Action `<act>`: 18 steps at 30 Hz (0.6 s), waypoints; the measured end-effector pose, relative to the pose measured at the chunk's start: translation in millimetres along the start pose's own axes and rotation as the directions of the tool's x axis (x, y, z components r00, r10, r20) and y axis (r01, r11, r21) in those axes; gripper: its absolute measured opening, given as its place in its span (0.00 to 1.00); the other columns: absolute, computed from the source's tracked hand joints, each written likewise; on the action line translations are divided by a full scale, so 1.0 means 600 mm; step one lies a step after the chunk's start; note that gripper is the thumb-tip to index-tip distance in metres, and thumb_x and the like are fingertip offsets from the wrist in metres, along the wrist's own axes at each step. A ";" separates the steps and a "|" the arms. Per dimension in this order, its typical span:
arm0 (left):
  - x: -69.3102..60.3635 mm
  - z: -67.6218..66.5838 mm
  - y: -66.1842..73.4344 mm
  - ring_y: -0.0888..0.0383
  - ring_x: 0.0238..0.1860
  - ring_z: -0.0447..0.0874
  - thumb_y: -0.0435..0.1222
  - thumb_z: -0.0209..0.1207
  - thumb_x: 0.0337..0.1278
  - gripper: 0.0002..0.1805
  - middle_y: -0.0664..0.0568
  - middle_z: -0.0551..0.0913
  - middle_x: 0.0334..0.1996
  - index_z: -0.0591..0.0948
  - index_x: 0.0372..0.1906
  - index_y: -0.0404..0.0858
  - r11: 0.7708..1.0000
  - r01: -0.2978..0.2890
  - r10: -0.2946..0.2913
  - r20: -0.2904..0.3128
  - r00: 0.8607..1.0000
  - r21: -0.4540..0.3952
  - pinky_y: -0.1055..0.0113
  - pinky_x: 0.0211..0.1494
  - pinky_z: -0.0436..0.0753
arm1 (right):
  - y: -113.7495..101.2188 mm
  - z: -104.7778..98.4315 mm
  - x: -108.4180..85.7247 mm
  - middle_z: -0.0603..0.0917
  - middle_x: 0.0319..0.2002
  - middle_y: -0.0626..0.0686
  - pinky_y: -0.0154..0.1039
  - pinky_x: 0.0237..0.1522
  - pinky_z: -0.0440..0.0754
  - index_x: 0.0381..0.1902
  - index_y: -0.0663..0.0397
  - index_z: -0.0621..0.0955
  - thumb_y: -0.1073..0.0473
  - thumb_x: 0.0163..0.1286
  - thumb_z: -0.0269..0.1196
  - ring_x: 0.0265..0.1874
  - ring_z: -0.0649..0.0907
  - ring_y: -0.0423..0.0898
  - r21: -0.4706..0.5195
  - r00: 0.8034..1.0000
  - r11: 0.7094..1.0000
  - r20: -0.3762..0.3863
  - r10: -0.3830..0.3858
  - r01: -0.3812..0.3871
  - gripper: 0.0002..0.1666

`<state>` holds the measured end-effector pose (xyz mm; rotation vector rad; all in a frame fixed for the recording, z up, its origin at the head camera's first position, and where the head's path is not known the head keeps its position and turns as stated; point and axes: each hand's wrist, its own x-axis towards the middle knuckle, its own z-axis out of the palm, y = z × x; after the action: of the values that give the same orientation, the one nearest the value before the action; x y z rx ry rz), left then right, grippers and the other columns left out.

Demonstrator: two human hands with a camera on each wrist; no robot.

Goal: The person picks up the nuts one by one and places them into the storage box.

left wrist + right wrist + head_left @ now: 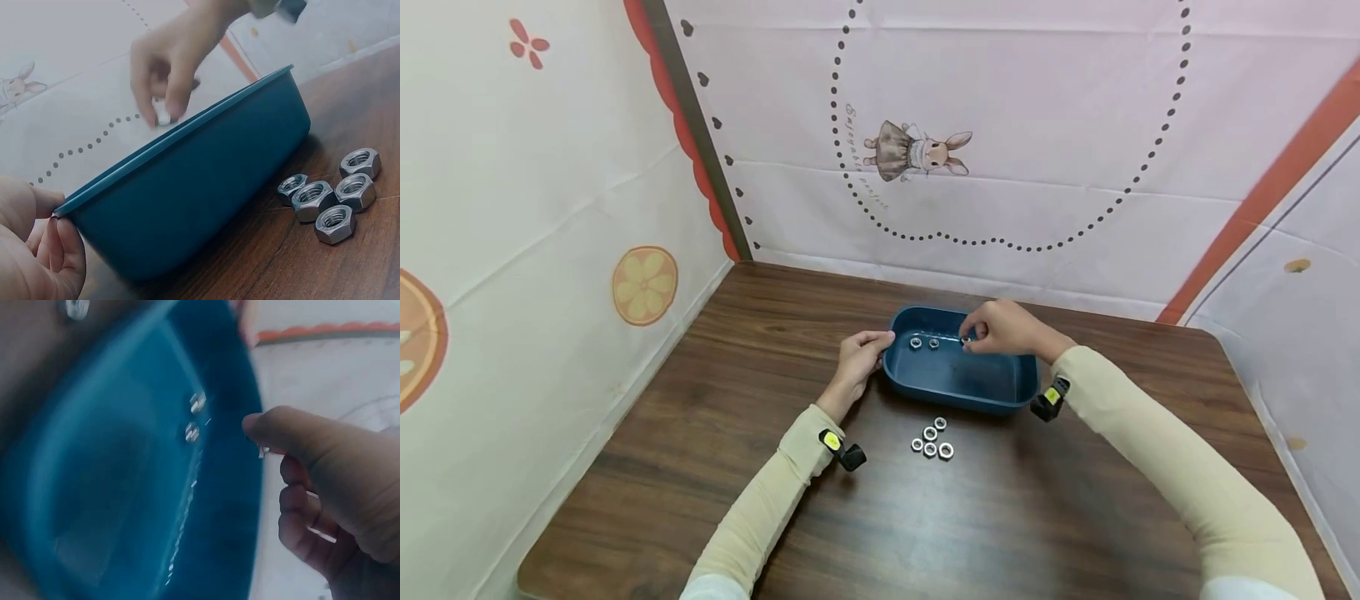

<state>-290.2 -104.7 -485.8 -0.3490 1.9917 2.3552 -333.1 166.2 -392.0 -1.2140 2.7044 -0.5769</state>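
A blue rectangular tray [958, 398] stands on the table, with two metal hex nuts [915, 343] lying inside near its far left part. My left hand [859, 360] pinches the tray's left rim between thumb and fingers, as the left wrist view [40, 240] also shows. Over the tray, my right hand [1000, 327] pinches another nut [164, 116] between thumb and forefinger. In the right wrist view that nut is mostly hidden behind the thumb. On the table in front of the tray lies a loose group of several nuts [930, 450] of differing sizes.
The brown wooden table [737, 350] has a printed white cloth [1037, 108] behind it and more cloth along both sides. A small black camera with a yellow mark [842, 450] is strapped to the left wrist, and a similar one [1051, 400] to the right.
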 end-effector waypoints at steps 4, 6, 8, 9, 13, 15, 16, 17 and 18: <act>0.000 0.000 0.000 0.64 0.27 0.76 0.37 0.69 0.64 0.14 0.53 0.82 0.32 0.87 0.47 0.31 1.000 -0.007 0.007 0.005 1.000 0.005 0.74 0.31 0.77 | 0.022 0.012 0.032 0.65 0.09 0.41 0.33 0.19 0.58 0.46 0.57 0.90 0.60 0.66 0.72 0.10 0.59 0.36 -0.074 0.996 0.997 0.092 -0.014 0.020 0.12; 0.000 0.001 -0.001 0.64 0.28 0.76 0.38 0.69 0.64 0.14 0.53 0.83 0.32 0.87 0.47 0.31 1.000 -0.008 0.007 0.004 1.000 0.006 0.74 0.32 0.77 | 0.027 0.018 0.046 0.72 0.11 0.43 0.34 0.19 0.64 0.45 0.57 0.90 0.61 0.65 0.73 0.11 0.63 0.36 -0.120 0.993 0.992 0.116 -0.033 0.047 0.12; 0.000 0.001 -0.001 0.64 0.29 0.77 0.38 0.69 0.64 0.14 0.52 0.83 0.33 0.87 0.47 0.31 1.000 -0.011 0.011 0.001 1.000 0.009 0.74 0.32 0.78 | 0.026 0.023 0.058 0.81 0.18 0.45 0.36 0.22 0.74 0.44 0.56 0.90 0.61 0.63 0.73 0.15 0.70 0.36 -0.167 0.989 0.983 0.138 -0.049 0.072 0.11; 0.000 0.002 -0.002 0.63 0.29 0.77 0.37 0.69 0.64 0.14 0.51 0.83 0.34 0.87 0.47 0.31 1.000 -0.012 0.012 0.001 1.000 0.008 0.74 0.32 0.78 | 0.026 0.025 0.063 0.85 0.23 0.47 0.38 0.26 0.79 0.43 0.56 0.90 0.61 0.63 0.74 0.17 0.74 0.36 -0.191 0.987 0.978 0.150 -0.050 0.079 0.11; 0.000 0.002 -0.003 0.61 0.30 0.77 0.37 0.68 0.64 0.14 0.46 0.84 0.37 0.87 0.47 0.31 1.000 -0.015 0.015 0.000 1.000 0.008 0.74 0.32 0.77 | 0.021 0.033 0.078 0.90 0.39 0.50 0.44 0.40 0.87 0.43 0.53 0.91 0.60 0.63 0.74 0.28 0.84 0.39 -0.266 0.979 0.961 0.204 -0.014 0.069 0.10; 0.000 0.001 -0.002 0.61 0.30 0.77 0.37 0.68 0.64 0.13 0.45 0.84 0.38 0.87 0.47 0.31 1.000 -0.013 0.013 0.001 1.000 0.009 0.73 0.32 0.77 | 0.020 0.036 0.082 0.90 0.40 0.51 0.45 0.41 0.87 0.43 0.53 0.91 0.60 0.64 0.74 0.30 0.85 0.41 -0.290 0.974 0.955 0.225 0.006 0.061 0.10; 0.000 0.001 -0.002 0.61 0.30 0.77 0.38 0.68 0.64 0.13 0.45 0.85 0.38 0.87 0.47 0.31 1.000 -0.013 0.013 0.000 1.000 0.011 0.73 0.32 0.77 | 0.021 0.037 0.084 0.90 0.41 0.51 0.45 0.40 0.87 0.43 0.53 0.91 0.60 0.64 0.74 0.30 0.85 0.41 -0.299 0.973 0.953 0.231 0.014 0.058 0.10; 0.000 0.001 -0.001 0.61 0.30 0.77 0.38 0.68 0.65 0.13 0.45 0.84 0.38 0.87 0.47 0.32 1.000 -0.013 0.013 -0.001 1.000 0.012 0.73 0.32 0.77 | 0.022 0.039 0.086 0.90 0.41 0.52 0.45 0.40 0.87 0.43 0.53 0.91 0.60 0.64 0.74 0.30 0.85 0.41 -0.304 0.972 0.951 0.234 0.019 0.055 0.10; 0.001 0.000 -0.001 0.61 0.30 0.77 0.38 0.68 0.64 0.13 0.45 0.84 0.38 0.87 0.47 0.32 1.000 -0.013 0.013 -0.001 1.000 0.013 0.73 0.32 0.77 | 0.022 0.040 0.089 0.90 0.40 0.52 0.45 0.40 0.87 0.43 0.54 0.91 0.60 0.64 0.74 0.30 0.85 0.41 -0.308 0.972 0.950 0.236 0.022 0.054 0.10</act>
<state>-290.8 -104.5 -486.2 -0.3373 2.0151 2.3490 -371.8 127.9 -417.0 -1.2789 2.6469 0.0052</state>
